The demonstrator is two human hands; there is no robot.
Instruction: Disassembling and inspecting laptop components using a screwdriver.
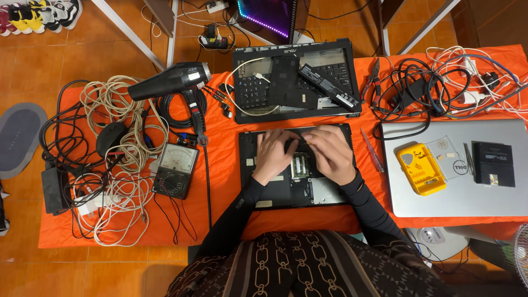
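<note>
Both hands down on an upturned black laptop base (297,190) with its bottom cover off, lying at centre of the orange-draped tabletop (220,159). Left hand (273,153) flat on the upper left of the base, fingers spread and loosely curled, apparently steadying it; nothing visibly gripped. Right hand (328,153) just beside it at 3 o'clock, fingers bent down onto the upper edge, perhaps pressing or picking at something small; cannot tell whether anything is pinched. Green memory module (300,164) exposed between the wrists, so probably kept bare for access. At 12 o'clock, a second opened laptop (297,77) with a battery pack (329,85) laid across its keyboard. At 10 o'clock a black hair dryer (170,81), at 9 o'clock an analog multimeter (175,169) amid tangled cables (113,159). At 3 o'clock a closed silver laptop (456,192) serving as a shelf for a yellow tool case (421,168); a small screwdriver (372,149) lying near the right hand. Tabletop low over an orange tiled floor (55,55), shoes at far 10 o'clock.
</note>
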